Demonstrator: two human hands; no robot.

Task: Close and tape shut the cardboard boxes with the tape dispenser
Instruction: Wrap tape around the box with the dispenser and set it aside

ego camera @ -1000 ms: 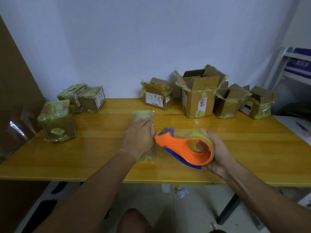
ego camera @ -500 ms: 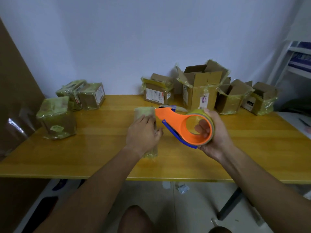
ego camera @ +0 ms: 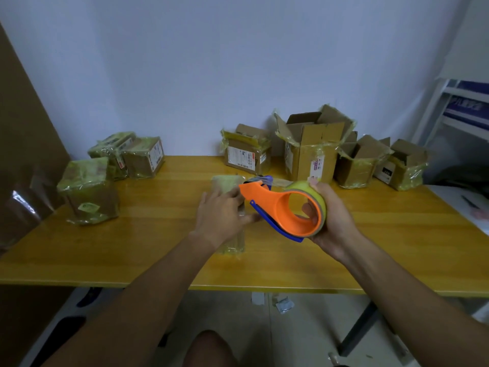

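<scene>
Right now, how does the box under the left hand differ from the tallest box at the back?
The box under the left hand is closed and wrapped in yellowish tape; the tallest box has its flaps standing open. The first sits mid-table, pressed by the left hand; the second stands untouched by the wall. Both are brown cardboard.

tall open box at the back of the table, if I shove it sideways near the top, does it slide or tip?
The tall open box stands taller than its base is wide, so a high push would probably tip it. Its open, tape-ragged flaps look floppy and poor to push on. Smaller boxes crowd its right side, so it would likely bump them.
</scene>
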